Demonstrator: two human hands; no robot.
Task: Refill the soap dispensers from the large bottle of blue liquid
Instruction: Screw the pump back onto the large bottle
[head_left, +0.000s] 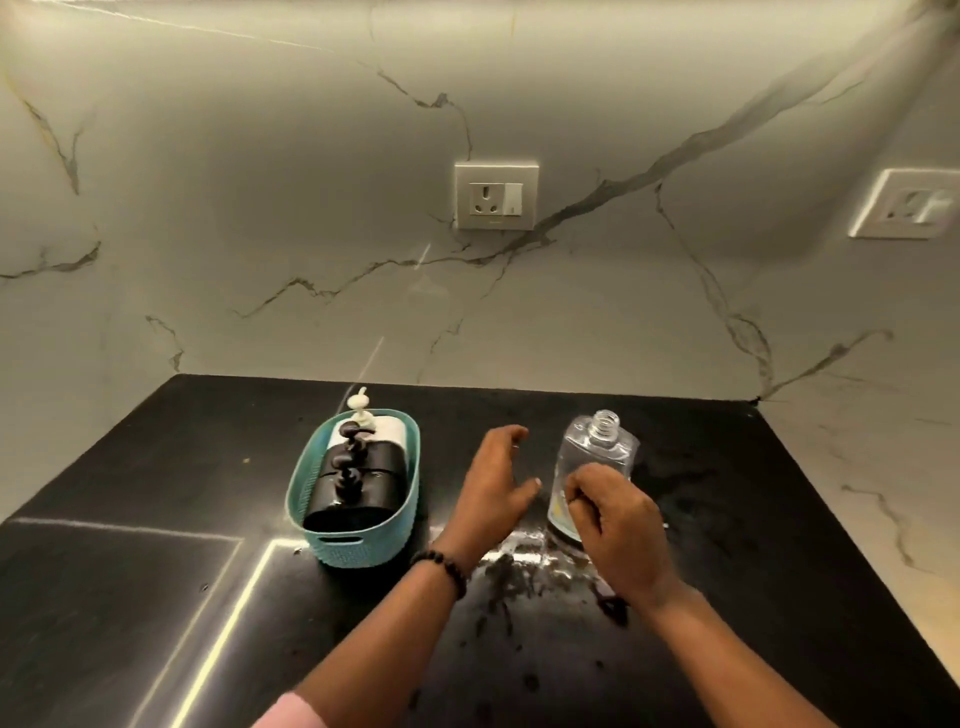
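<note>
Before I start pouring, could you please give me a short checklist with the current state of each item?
1. Clear bottle uncapped, neck open: ok.
2. Clear bottle steadied: right hand is at its lower part, grip itself cannot tell.
3. Left hand free: ok, open beside the bottle.
4. Large bottle of blue liquid in view: not ok.
5. Pump dispensers upright in teal basket: ok.
6. Black countertop dry: not ok, wet patch near the bottle.

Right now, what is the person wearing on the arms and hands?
The left wrist carries a bracelet of dark round beads. A bit of pink sleeve shows at the left arm, by the bottom edge. The right hand and forearm are bare, without gloves or rings that I can see.
</note>
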